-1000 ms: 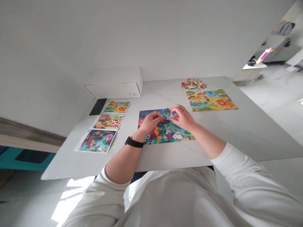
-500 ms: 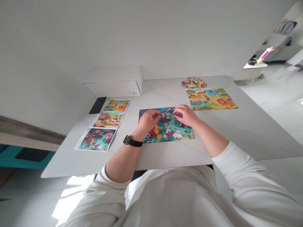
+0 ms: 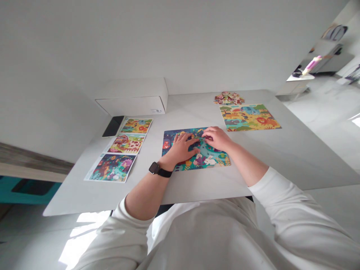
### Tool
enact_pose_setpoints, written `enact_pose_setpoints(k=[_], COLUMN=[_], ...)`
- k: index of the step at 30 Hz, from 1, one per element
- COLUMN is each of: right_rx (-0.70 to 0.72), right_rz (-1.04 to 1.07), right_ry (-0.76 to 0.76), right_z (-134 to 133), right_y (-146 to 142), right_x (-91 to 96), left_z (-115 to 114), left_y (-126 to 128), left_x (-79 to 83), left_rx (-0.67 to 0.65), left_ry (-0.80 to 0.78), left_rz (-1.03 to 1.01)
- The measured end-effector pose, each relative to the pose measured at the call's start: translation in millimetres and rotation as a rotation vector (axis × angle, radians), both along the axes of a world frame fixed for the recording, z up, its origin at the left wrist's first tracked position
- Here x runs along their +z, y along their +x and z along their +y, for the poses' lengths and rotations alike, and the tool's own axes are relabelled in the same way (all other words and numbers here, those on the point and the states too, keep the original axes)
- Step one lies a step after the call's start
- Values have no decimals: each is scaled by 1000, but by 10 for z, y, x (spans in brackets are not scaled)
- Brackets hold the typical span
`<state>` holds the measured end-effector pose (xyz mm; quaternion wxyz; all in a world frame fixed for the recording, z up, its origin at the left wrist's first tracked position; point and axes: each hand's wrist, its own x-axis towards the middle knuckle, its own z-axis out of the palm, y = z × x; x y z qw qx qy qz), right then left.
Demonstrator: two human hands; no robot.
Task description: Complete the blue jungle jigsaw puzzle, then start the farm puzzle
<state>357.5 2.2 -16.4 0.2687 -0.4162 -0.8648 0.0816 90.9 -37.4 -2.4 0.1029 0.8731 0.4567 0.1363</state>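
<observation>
A jigsaw puzzle with a dark blue and teal forest picture and white rabbits lies flat on the table. My left hand, with a black watch on its wrist, rests on its left and middle part, fingers spread and palm down. At the upper middle of the puzzle, my right hand has its fingers bent and drawn toward the thumb. What lies between those fingertips is too small to make out. Both hands cover part of the picture.
A yellow animal puzzle lies at right, with a pile of loose puzzle pieces behind it. Three picture sheets lie in a column at left, beside a phone. A white box stands against the wall.
My left hand has moved right and spread its fingers flat across the puzzle. My right hand has shifted slightly left. The view has swung a little.
</observation>
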Motion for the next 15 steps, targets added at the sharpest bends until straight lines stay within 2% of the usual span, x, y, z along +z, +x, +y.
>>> enact_pose_setpoints(k=[15], right_rx=[-7], right_rz=[-34], right_ry=[-5], right_z=[-18], right_y=[-40], right_x=[-7], left_z=[5], left_y=[-4], left_x=[-15], left_rx=[0], left_ry=[-41], left_rz=[5])
